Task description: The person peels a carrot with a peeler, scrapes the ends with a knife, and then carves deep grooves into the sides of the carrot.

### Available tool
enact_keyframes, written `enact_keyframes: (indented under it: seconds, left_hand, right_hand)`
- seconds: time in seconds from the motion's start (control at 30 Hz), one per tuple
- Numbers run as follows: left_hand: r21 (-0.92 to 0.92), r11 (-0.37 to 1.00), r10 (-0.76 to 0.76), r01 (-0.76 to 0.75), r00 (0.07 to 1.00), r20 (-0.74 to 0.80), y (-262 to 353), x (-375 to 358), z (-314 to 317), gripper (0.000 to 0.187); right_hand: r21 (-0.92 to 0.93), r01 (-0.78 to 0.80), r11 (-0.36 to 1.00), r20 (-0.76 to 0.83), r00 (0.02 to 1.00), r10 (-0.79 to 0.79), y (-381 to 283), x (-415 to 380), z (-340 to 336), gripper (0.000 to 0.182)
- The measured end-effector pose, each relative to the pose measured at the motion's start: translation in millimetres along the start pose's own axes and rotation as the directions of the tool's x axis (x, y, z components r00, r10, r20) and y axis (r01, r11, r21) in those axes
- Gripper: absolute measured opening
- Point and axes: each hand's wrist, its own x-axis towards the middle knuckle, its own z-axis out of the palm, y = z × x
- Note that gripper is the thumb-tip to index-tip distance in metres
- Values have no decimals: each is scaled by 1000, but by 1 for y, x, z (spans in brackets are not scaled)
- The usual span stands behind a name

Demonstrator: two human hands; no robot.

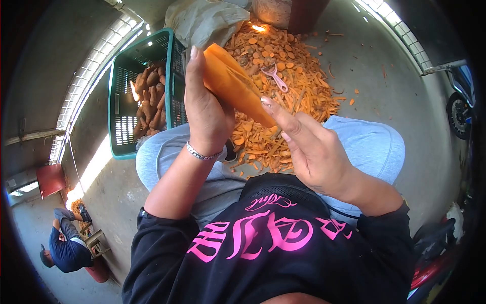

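Note:
My left hand (207, 109) is wrapped round a large peeled sweet potato (235, 83), bright orange with a darker streak along one side. A chain bracelet circles that wrist. My right hand (319, 152) is raised by the lower end of the sweet potato, its index finger stretched out with the tip right at the edge; the fingers are apart. Below both hands spreads a heap of orange peelings and round cut slices (309, 96). On that heap lies a pink peeler (276, 77), held by neither hand.
A green plastic crate (115, 101) of unpeeled sweet potatoes (151, 96) stands at the left. Behind the heap is a pale plastic sack (202, 20). Another person (68, 243) sits on a low seat at the lower left. A motorcycle wheel (458, 114) shows at the right.

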Motion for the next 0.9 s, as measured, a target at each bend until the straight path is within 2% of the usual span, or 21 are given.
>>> enact_keyframes:
  seconds: [0.17, 0.37, 0.47, 0.57, 0.9]
  left_hand:
    - [-34, 999, -17, 18, 1000, 23, 0, -4, -2, 39]
    - [-21, 998, 64, -64, 998, -6, 0, -7, 2, 38]
    - [-19, 998, 59, -59, 998, -7, 0, -8, 2, 37]
    - [-26, 997, 73, -73, 997, 15, -2, -8, 0, 37]
    - [-30, 997, 69, -68, 997, 22, -2, -8, 1, 34]
  right_hand:
    - [-8, 37, 999, -43, 998, -37, -1, 0, 6, 74]
    - [7, 64, 998, -76, 995, -64, 1, 1, 8, 75]
    - [12, 79, 997, -105, 992, -77, 4, 1, 9, 75]
    - [25, 39, 999, -60, 998, -38, 2, 2, 7, 74]
    - [40, 56, 998, -62, 997, -53, 3, 3, 10, 76]
